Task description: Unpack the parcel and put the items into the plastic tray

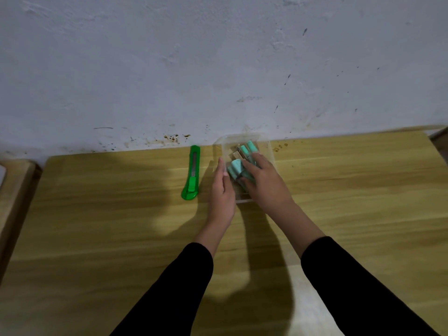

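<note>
A clear plastic tray (pixel 266 144) stands on the wooden table near the wall. Inside it lie several mint-green items (pixel 237 167) that look like small staplers, some with metal parts showing. My right hand (pixel 263 183) reaches into the tray with its fingers resting on and around the green items. Flat against the tray's left wall is my left hand (pixel 221 190), fingers straight and together. No parcel or wrapping is in view.
A green utility knife (pixel 192 173) lies on the table just left of the tray and my left hand. A white stained wall rises right behind the table. Another wooden surface (pixel 14 190) adjoins at the left edge.
</note>
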The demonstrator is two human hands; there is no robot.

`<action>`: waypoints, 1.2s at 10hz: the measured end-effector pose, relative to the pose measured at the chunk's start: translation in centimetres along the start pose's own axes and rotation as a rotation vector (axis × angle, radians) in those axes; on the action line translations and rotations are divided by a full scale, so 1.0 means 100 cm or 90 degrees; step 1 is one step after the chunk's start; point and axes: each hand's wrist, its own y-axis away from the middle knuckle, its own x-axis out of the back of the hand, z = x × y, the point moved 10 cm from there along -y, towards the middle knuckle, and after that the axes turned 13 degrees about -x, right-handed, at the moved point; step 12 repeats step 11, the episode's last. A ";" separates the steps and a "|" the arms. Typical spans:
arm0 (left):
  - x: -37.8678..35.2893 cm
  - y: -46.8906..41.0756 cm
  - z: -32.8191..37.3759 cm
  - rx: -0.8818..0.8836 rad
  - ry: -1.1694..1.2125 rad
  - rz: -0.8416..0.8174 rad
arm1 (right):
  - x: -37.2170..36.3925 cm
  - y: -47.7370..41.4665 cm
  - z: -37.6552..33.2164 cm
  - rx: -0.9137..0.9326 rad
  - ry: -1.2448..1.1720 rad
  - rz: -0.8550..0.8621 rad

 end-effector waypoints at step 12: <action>0.050 0.040 0.058 0.004 -0.747 -0.414 | 0.007 0.084 0.003 -0.113 0.032 -0.080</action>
